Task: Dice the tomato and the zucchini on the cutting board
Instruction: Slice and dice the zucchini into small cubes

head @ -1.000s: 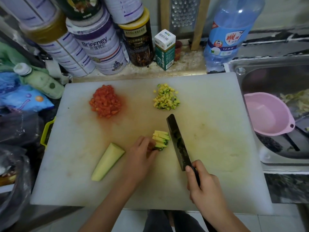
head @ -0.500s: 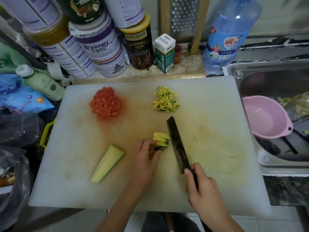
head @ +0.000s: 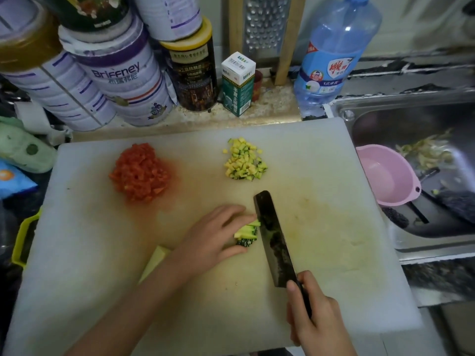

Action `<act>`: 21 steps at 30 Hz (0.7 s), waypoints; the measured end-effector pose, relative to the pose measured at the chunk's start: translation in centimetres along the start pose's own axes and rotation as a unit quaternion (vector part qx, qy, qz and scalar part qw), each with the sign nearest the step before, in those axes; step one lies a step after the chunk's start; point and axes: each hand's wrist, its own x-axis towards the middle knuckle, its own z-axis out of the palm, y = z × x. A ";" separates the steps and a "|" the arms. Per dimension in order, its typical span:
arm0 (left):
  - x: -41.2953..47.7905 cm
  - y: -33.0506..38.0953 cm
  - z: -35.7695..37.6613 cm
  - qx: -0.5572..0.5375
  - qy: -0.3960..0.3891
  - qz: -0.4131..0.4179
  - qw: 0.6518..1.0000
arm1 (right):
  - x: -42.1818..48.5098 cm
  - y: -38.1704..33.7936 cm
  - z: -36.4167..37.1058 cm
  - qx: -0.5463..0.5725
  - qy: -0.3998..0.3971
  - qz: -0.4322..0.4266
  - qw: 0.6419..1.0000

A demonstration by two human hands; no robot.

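A white cutting board (head: 334,227) carries a heap of diced tomato (head: 140,173) at the back left and a pile of diced zucchini (head: 244,163) at the back middle. My left hand (head: 216,235) grips a bundle of zucchini strips (head: 248,232) near the board's middle. My right hand (head: 318,322) holds the handle of a dark cleaver (head: 275,242), whose blade lies right against the strips' cut end. A zucchini wedge (head: 154,263) shows partly from under my left forearm.
Stacked tins (head: 123,80), a dark jar (head: 192,73), a small carton (head: 237,83) and a blue bottle (head: 331,55) line the back ledge. A steel sink (head: 411,119) with a pink bowl (head: 385,176) lies right. Bags and a green bottle (head: 23,147) crowd the left.
My left hand has closed further over the zucchini strips, hiding most of them, and the cleaver has come up against them. The view has shifted closer; my forearm now covers most of the wedge.
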 end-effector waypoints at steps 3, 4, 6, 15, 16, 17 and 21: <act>-0.5 -0.1 0.8 -0.034 0.036 0.026 0.998 | -0.3 -0.7 1.1 0.003 0.007 0.013 1.000; -0.7 0.1 1.1 -0.045 0.051 0.021 0.997 | -0.4 -0.9 1.4 0.002 0.013 0.014 1.000; -1.0 0.4 1.6 -0.059 0.075 0.010 0.995 | -0.5 -1.2 1.9 -0.003 0.027 0.016 1.000; -2.0 2.0 2.9 -0.091 0.140 -0.066 0.984 | 0.0 -1.3 1.8 -0.103 0.054 -0.015 0.993; -2.0 2.1 3.0 -0.087 0.146 -0.072 0.983 | 0.1 -1.3 1.9 -0.117 0.057 -0.027 0.991; -2.0 2.2 3.2 -0.084 0.150 -0.078 0.982 | 0.1 -1.2 2.0 -0.126 0.057 -0.036 0.990; -2.1 2.6 3.4 -0.083 0.158 -0.094 0.980 | 0.2 -1.3 1.7 -0.126 0.053 -0.048 0.989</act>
